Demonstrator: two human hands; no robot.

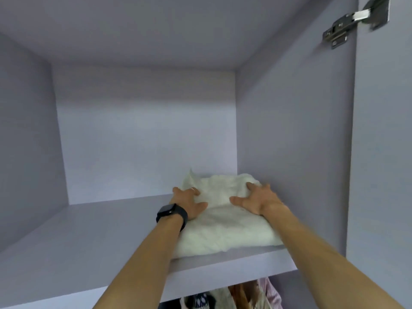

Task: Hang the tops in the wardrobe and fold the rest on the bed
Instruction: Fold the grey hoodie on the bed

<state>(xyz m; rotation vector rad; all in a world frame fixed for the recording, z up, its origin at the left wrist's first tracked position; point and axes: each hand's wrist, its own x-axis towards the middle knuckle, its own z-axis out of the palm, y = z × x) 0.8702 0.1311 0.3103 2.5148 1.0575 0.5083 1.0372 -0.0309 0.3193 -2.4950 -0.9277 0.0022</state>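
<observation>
Flatly, left hand (pixel 189 202), right hand (pixel 259 201) press fluffy folded cloth (pixel 225 235) on smooth shelf (pixel 89 241); grips released.

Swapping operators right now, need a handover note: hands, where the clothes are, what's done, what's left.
Left hand: open, fingers spread flat on the white folded bundle.
Right hand: open, pressing the same bundle.
The bundle lies on the wardrobe shelf, at its right end by the side wall.
Done: bundle folded and shelved; hanging garments show below the shelf.
Left: lift both hands off. The bed is out of view, so remaining clothes are unknown.
</observation>
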